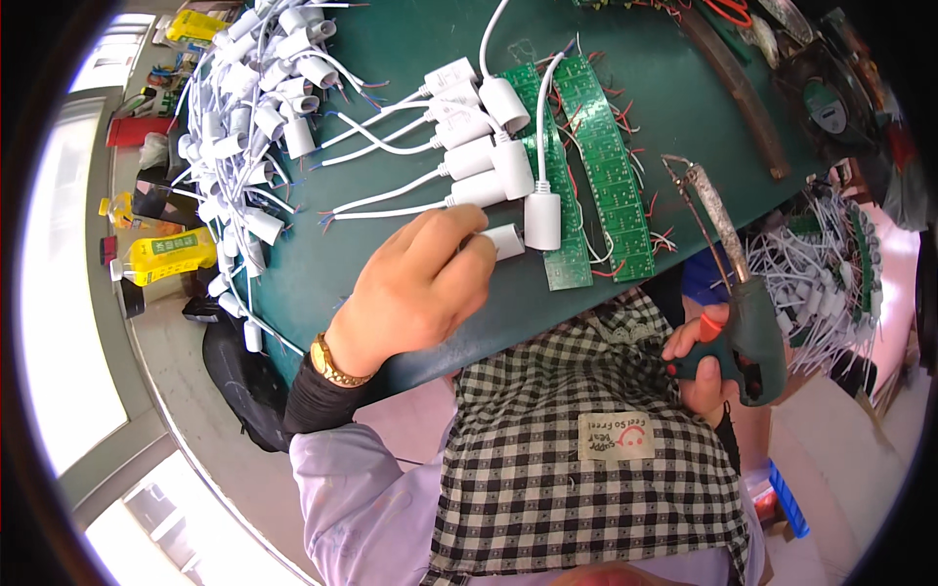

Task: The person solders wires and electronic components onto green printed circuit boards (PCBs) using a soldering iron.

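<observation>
My left hand (pixel 420 283) has its fingers closed round a white cylindrical lamp holder (pixel 505 241) near the front edge of the green table; the fingers hide part of it. Just right of that stands another white holder (pixel 542 221) with its cable running up. Behind lie several more white holders (pixel 469 156) in a row, cables pointing left. Two green circuit board strips (pixel 606 176) with red and white wires lie to their right. My right hand (pixel 702 366) grips the handle of a dark green soldering gun (pixel 747 332), its tip pointing up, away from the boards.
A large heap of white cabled holders (pixel 239 117) covers the table's left side. Yellow bottles (pixel 171 256) stand beyond the left edge. At the back right are a brown bar (pixel 738 88) and a black fan (pixel 826 107). More wired pieces (pixel 816 273) sit at the right.
</observation>
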`<control>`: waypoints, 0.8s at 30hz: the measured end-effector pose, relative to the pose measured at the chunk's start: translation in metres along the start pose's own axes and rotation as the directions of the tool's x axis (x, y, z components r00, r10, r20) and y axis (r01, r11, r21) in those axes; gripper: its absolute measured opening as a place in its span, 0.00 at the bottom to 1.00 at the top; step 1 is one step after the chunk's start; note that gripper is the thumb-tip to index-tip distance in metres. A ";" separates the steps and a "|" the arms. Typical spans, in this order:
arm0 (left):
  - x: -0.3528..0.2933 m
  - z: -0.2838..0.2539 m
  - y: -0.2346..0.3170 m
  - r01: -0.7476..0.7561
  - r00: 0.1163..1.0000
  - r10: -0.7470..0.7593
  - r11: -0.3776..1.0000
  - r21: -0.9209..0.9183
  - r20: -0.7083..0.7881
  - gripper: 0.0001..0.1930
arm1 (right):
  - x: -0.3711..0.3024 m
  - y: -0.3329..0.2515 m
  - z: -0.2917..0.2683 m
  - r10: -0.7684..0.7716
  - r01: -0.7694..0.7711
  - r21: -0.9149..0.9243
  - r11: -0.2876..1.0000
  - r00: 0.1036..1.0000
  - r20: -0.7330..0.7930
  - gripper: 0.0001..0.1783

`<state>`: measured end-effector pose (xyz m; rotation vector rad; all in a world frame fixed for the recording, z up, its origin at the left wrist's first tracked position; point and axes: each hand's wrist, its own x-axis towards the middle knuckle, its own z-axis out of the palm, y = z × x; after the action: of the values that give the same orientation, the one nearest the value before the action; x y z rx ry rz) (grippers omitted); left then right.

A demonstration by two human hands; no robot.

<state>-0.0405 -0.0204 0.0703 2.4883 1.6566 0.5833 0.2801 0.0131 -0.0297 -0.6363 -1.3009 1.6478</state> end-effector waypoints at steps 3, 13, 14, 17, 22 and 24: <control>-0.006 0.020 0.000 0.066 0.998 -0.067 0.993 -0.102 -0.004 0.12 | -0.001 -0.004 0.002 0.027 -0.027 -0.038 0.999 1.000 -0.011 0.29; -0.015 0.051 0.009 -0.016 0.997 -0.001 0.972 -0.234 -0.072 0.15 | -0.008 -0.003 0.004 0.050 -0.049 -0.033 0.998 0.998 0.027 0.29; -0.015 0.054 0.010 -0.095 0.995 0.088 0.986 -0.139 -0.053 0.14 | -0.008 -0.003 0.004 0.047 -0.046 -0.038 0.998 0.998 0.033 0.29; -0.015 0.059 0.011 -0.113 0.993 0.107 0.982 -0.153 -0.044 0.13 | -0.007 -0.009 0.004 0.067 -0.064 -0.055 0.996 0.996 0.060 0.29; -0.019 0.064 0.010 -0.129 0.990 0.122 0.986 -0.103 -0.072 0.11 | -0.011 -0.006 0.000 0.058 -0.054 -0.049 0.997 0.995 0.084 0.29; -0.022 0.066 0.010 -0.136 0.978 0.131 0.990 -0.022 -0.163 0.10 | -0.013 -0.008 -0.003 0.103 -0.098 -0.060 0.993 0.990 0.094 0.30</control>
<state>-0.0151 -0.0362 0.0062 2.6056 1.5226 0.8404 0.2908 0.0032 -0.0251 -0.6719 -1.4085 1.7477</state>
